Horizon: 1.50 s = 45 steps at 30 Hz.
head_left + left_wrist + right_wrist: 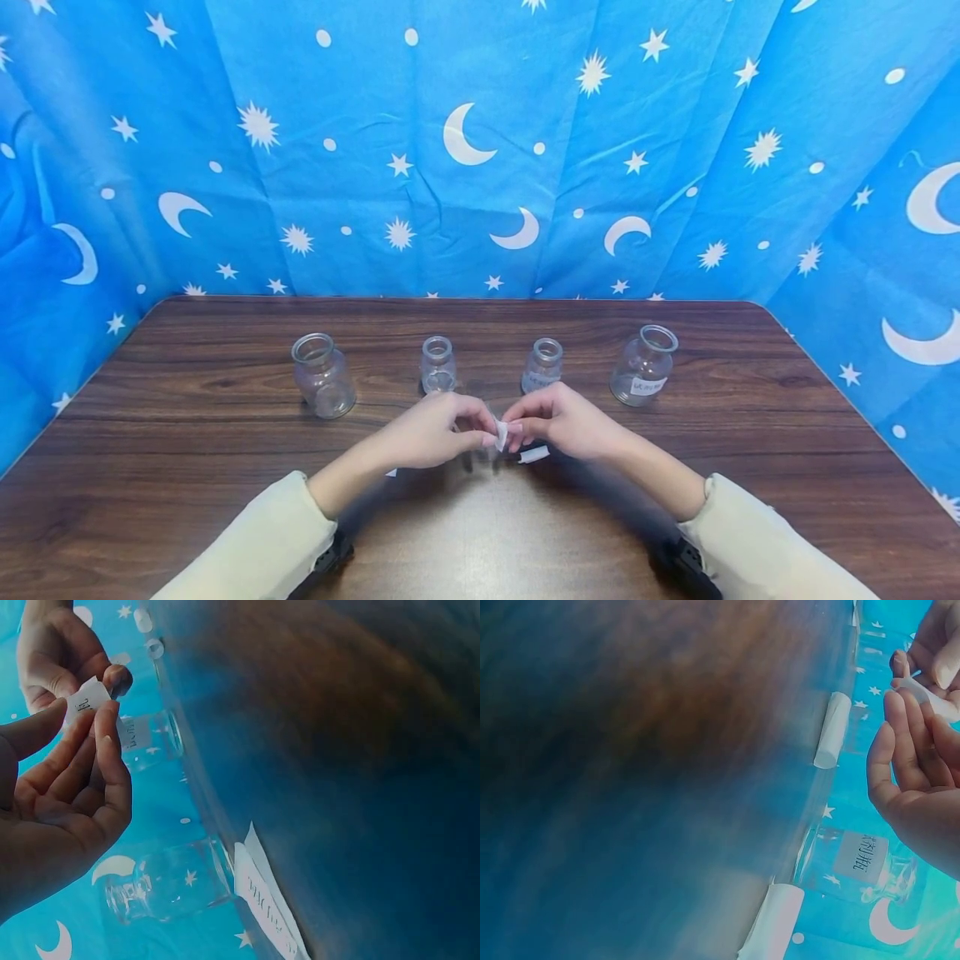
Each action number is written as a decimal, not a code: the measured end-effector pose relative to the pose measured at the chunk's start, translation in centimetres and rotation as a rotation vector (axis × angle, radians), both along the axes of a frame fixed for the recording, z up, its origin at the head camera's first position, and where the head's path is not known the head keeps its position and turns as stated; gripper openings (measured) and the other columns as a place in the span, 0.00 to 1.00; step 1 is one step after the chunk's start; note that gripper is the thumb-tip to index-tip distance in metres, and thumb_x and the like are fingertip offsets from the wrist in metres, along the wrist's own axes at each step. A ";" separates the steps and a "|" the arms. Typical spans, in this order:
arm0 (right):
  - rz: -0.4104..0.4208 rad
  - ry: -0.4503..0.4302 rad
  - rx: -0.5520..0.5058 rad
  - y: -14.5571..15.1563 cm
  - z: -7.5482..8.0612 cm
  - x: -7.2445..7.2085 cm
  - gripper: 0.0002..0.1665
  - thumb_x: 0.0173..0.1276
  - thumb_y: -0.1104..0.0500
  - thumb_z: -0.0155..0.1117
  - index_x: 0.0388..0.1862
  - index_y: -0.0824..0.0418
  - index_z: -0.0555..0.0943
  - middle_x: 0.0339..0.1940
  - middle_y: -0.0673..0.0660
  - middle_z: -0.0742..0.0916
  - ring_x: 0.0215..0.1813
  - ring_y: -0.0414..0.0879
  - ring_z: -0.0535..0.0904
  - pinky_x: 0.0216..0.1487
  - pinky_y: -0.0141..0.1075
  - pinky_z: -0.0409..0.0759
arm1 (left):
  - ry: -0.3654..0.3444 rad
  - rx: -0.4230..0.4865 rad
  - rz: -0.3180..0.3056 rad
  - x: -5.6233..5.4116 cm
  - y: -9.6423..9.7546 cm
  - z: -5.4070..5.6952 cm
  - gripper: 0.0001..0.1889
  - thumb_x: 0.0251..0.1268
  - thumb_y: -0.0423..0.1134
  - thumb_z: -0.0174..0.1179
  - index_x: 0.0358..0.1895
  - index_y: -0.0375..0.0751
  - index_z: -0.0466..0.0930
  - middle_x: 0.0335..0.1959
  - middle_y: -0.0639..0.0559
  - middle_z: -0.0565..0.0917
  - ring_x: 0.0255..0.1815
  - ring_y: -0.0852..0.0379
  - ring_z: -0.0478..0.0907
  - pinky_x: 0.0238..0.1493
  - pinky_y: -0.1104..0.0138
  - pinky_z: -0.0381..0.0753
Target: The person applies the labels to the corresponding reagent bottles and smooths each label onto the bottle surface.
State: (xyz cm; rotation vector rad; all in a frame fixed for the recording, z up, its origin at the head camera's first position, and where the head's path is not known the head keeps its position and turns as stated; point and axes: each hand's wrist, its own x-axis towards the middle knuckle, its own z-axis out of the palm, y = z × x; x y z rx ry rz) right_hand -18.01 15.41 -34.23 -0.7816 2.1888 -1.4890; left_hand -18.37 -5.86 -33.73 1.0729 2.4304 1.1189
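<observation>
Above the middle of the table, my left hand (431, 432) and right hand (573, 423) meet. Both pinch a small white paper label (501, 435) between thumb and fingers. Dark print shows on the label (88, 701) in the left wrist view. Just behind the right hand stands a small glass jar (543, 367) with a printed white label, partly hidden by that hand. A plain small glass jar (438, 367) stands behind the left hand. On the table near the right fingers lies a curled white paper strip (534, 454).
A larger unlabelled glass jar (324, 377) stands at left, a larger labelled one (645, 367) at right. Beside the plain jar in the left wrist view lies a folded printed label (266, 904). Another curled white paper (775, 924) shows in the right wrist view. A blue curtain (480, 192) hangs behind.
</observation>
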 end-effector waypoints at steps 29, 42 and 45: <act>0.031 0.072 0.055 0.4 0.4 -0.4 0.07 0.62 0.70 0.56 0.35 0.71 0.81 0.30 0.59 0.86 0.37 0.47 0.81 0.44 0.35 0.76 | 0.135 -0.045 0.034 -0.3 -1.3 0.7 0.05 0.59 0.34 0.58 0.26 0.43 0.78 0.22 0.60 0.77 0.23 0.65 0.70 0.28 0.71 0.71; 0.011 0.018 0.033 1.2 0.8 -0.4 0.06 0.62 0.72 0.55 0.34 0.75 0.79 0.29 0.63 0.85 0.35 0.51 0.81 0.40 0.36 0.77 | 0.109 -0.068 0.067 -0.8 -4.4 1.2 0.05 0.60 0.33 0.58 0.26 0.41 0.78 0.21 0.56 0.78 0.21 0.65 0.67 0.24 0.71 0.69; -0.009 0.035 0.054 1.4 0.6 -0.5 0.06 0.61 0.72 0.55 0.33 0.74 0.80 0.28 0.63 0.85 0.34 0.48 0.81 0.39 0.37 0.78 | 0.101 -0.092 0.097 -0.8 -5.0 1.3 0.05 0.60 0.32 0.57 0.27 0.42 0.78 0.21 0.57 0.76 0.22 0.64 0.68 0.25 0.70 0.69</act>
